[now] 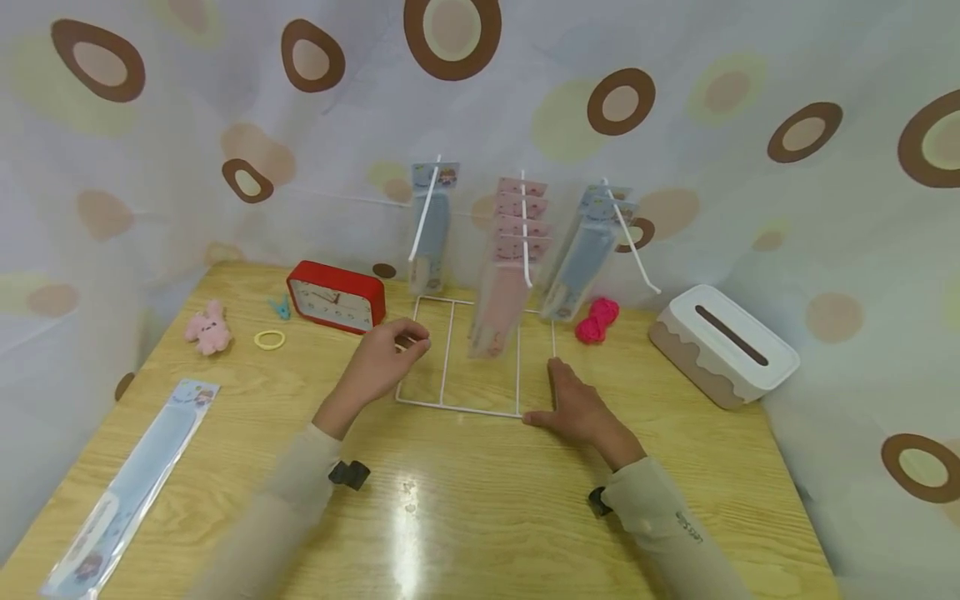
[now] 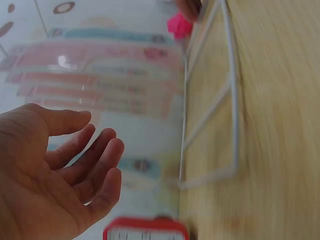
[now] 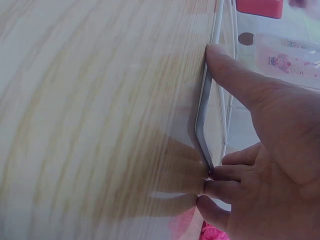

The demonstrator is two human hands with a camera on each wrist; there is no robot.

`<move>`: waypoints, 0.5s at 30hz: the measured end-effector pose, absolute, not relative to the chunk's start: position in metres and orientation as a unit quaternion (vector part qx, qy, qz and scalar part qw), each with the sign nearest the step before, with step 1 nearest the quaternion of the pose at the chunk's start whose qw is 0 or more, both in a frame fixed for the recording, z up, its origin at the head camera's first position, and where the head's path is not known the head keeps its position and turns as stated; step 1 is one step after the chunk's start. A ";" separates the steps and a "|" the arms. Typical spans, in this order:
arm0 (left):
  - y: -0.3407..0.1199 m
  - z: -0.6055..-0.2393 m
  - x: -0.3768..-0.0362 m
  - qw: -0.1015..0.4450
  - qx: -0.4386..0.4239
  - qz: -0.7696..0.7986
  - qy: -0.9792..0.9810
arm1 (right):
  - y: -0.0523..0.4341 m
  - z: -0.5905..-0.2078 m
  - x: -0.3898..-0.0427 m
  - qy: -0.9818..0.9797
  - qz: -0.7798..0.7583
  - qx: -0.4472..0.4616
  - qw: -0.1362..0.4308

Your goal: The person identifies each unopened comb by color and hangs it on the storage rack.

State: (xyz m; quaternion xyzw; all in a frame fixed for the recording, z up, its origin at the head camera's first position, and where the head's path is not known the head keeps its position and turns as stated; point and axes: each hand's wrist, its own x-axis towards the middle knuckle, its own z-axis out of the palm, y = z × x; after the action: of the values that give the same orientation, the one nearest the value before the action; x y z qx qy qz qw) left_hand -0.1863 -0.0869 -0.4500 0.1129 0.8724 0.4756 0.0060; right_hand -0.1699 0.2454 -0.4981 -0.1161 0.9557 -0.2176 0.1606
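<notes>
A white wire display rack (image 1: 480, 412) stands on the table, its three hooks holding packages. A single blue package (image 1: 431, 229) hangs on the left hook, several pink packages (image 1: 501, 300) on the middle one, and blue packages (image 1: 587, 258) on the right. My left hand (image 1: 386, 357) hovers beside the rack's left side, fingers loosely bent and holding nothing; the left wrist view shows its bare palm. At the base's front right corner, my right hand (image 1: 573, 407) touches the frame. Its thumb (image 3: 227, 62) meets the front bar, while the fingertips rest along the side bar.
A red clock (image 1: 337, 296), blue clip (image 1: 281, 307), yellow ring (image 1: 269, 339) and pink plush toy (image 1: 209, 328) stand or lie left of the rack. Another blue package (image 1: 131, 492) lies at front left. To the right are a pink bow (image 1: 597, 321) and a tissue box (image 1: 723, 346).
</notes>
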 end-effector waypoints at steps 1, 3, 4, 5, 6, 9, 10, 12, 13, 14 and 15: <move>-0.097 -0.450 -0.182 0.001 0.103 0.458 0.883 | 0.245 -0.498 -0.170 0.956 -0.217 -0.116 0.161; -0.117 -0.449 -0.174 -0.014 0.083 0.420 0.904 | 0.246 -0.498 -0.170 0.955 -0.218 -0.116 0.162; -0.127 -0.449 -0.170 -0.019 0.071 0.402 0.913 | 0.247 -0.498 -0.169 0.956 -0.217 -0.117 0.160; -0.137 -0.448 -0.167 -0.024 0.060 0.382 0.922 | 0.248 -0.498 -0.170 0.955 -0.219 -0.118 0.158; -0.147 -0.448 -0.164 -0.029 0.051 0.364 0.930 | 0.248 -0.498 -0.170 0.955 -0.221 -0.120 0.156; -0.178 -0.448 -0.153 -0.052 0.023 0.311 0.949 | 0.250 -0.500 -0.171 0.954 -0.227 -0.124 0.154; -0.189 -0.448 -0.150 -0.060 0.014 0.295 0.954 | 0.250 -0.501 -0.172 0.953 -0.229 -0.127 0.153; -0.211 -0.451 -0.142 -0.084 -0.004 0.263 0.961 | 0.250 -0.502 -0.172 0.952 -0.230 -0.127 0.156; -0.222 -0.452 -0.138 -0.092 -0.016 0.250 0.964 | 0.250 -0.503 -0.172 0.952 -0.230 -0.127 0.158; -0.233 -0.454 -0.134 -0.099 -0.028 0.238 0.966 | 0.250 -0.504 -0.172 0.952 -0.229 -0.127 0.158; -0.243 -0.455 -0.130 -0.100 -0.040 0.228 0.968 | 0.250 -0.504 -0.172 0.952 -0.227 -0.128 0.157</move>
State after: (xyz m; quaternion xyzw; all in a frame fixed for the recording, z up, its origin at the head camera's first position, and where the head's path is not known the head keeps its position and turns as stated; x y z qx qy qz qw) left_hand -0.1304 -0.2432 -0.4552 -0.0398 0.9676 0.2283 -0.0998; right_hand -0.1721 0.2503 -0.5045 -0.1280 0.9524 -0.2274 0.1575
